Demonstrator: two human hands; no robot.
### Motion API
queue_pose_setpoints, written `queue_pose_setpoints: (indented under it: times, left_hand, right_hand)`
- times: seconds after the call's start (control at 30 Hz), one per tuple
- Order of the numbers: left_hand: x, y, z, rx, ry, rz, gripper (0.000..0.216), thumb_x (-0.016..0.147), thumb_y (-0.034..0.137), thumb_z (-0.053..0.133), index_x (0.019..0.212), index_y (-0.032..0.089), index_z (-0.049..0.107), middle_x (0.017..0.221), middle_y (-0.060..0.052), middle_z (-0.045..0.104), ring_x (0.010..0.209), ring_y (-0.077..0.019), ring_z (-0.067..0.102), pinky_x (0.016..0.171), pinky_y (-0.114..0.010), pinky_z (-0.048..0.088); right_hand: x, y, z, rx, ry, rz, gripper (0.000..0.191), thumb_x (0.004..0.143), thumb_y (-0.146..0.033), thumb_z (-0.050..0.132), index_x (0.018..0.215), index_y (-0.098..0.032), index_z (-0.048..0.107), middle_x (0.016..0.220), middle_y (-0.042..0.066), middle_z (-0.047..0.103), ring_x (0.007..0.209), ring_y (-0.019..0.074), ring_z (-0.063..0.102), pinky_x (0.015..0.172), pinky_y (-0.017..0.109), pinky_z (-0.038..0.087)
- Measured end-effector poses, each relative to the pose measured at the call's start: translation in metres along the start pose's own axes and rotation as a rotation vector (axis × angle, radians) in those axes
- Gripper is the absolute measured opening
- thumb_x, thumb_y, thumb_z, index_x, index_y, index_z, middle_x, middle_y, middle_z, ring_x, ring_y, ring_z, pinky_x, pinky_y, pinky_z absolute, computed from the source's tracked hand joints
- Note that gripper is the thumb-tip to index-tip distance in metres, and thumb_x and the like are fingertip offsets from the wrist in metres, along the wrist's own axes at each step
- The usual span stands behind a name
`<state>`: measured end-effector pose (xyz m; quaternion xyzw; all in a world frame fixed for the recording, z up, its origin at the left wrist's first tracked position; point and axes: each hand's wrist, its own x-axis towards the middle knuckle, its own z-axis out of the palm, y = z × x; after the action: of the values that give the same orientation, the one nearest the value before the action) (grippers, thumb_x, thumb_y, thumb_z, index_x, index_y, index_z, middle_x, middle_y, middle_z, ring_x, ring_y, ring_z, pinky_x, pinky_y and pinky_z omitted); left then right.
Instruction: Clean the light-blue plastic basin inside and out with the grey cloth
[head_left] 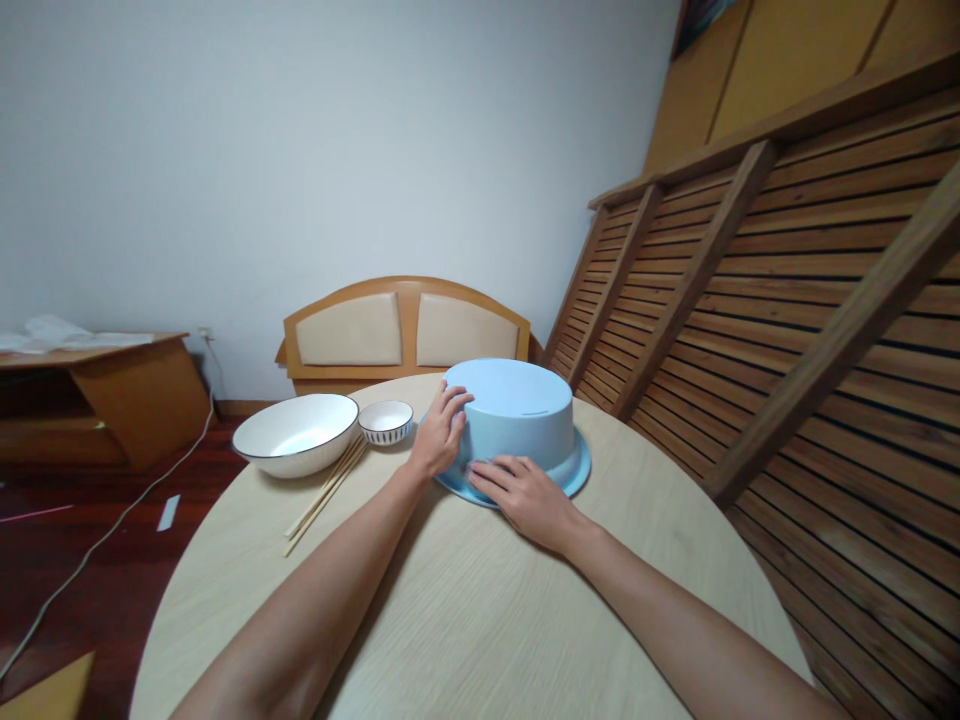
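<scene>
A light blue plastic basin (517, 435) lies upside down on the round wooden table (480, 620), its base facing up and its wide rim on the tabletop. Against the basin's left wall rests my left hand (441, 432), with spread fingers bent over the upper edge. My right hand (525, 495) is at the front of the basin, low by the rim, its fingers bent and pressed together. Something small and whitish shows at the right fingertips; its kind is unclear.
Left of the basin stand a small patterned bowl (385, 422) and a large white bowl (296, 435) with a dark rim. Several wooden chopsticks (326, 497) lie beside them. A slatted wooden frame (712, 270) leans on the right, and a headboard (409, 330) stands behind the table.
</scene>
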<state>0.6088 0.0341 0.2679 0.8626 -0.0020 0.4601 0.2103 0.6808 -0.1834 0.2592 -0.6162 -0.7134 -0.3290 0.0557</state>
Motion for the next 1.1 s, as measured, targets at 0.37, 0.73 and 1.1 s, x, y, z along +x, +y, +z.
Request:
queue_pose_setpoints:
  times: [0.37, 0.73, 1.1]
  left_hand:
    - [0.000, -0.001, -0.001, -0.015, -0.020, 0.012, 0.039, 0.107, 0.035, 0.031, 0.134, 0.020, 0.055, 0.147, -0.011, 0.051, 0.156, -0.0283, 0.024, 0.127, -0.054, 0.028]
    - [0.001, -0.001, -0.002, -0.024, -0.017, 0.021, 0.038, 0.107, 0.035, 0.032, 0.132, 0.020, 0.056, 0.146, -0.011, 0.051, 0.155, -0.0292, 0.025, 0.127, -0.055, 0.028]
    - [0.001, 0.001, -0.005, -0.025, -0.030, 0.015, 0.036, 0.105, 0.035, 0.037, 0.133, 0.021, 0.054, 0.147, -0.012, 0.050, 0.156, -0.0304, 0.024, 0.126, -0.055, 0.028]
  right_hand:
    - [0.004, 0.006, -0.014, 0.123, -0.090, -0.027, 0.031, 0.095, -0.015, 0.063, 0.125, -0.021, 0.068, 0.134, 0.007, 0.068, 0.110, 0.0239, 0.058, 0.086, 0.038, 0.049]
    - [-0.018, 0.034, -0.014, -0.004, 0.113, 0.079, 0.049, 0.096, -0.006, 0.051, 0.141, -0.022, 0.060, 0.143, 0.008, 0.063, 0.118, 0.0266, 0.054, 0.094, 0.042, 0.048]
    - [-0.015, 0.036, -0.014, 0.022, 0.112, 0.083, 0.049, 0.098, -0.007, 0.051, 0.144, -0.023, 0.058, 0.141, 0.007, 0.065, 0.118, 0.0258, 0.054, 0.094, 0.041, 0.048]
